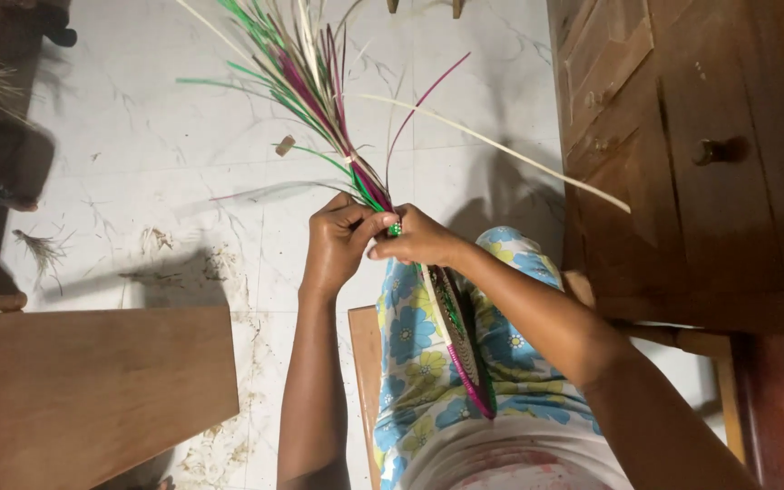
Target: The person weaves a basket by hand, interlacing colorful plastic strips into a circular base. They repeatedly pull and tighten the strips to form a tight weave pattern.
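I see no packages or labels here, only plain wood and stone; a brown wooden cabinet point(682, 154) with round knobs stands to my right, a flat wooden board point(93, 390) lies at my lower left, and the white marble floor point(165, 163) is strewn with dry fibre scraps; my left hand point(338, 240) is curled shut, thumb and fingers pinching the bundle of strips point(319, 82) just where it narrows; my right hand point(419, 238) is closed too, fingertips pressing the same spot, touching the left thumb; the strips are thin, stiff and flat, coloured green, magenta and pale straw, fanning up and away from my hands; below my right wrist the woven disc point(465, 345), tightly coiled with a magenta rim, rests edge-on against my floral skirt point(419, 363); both forearms angle inward from below.
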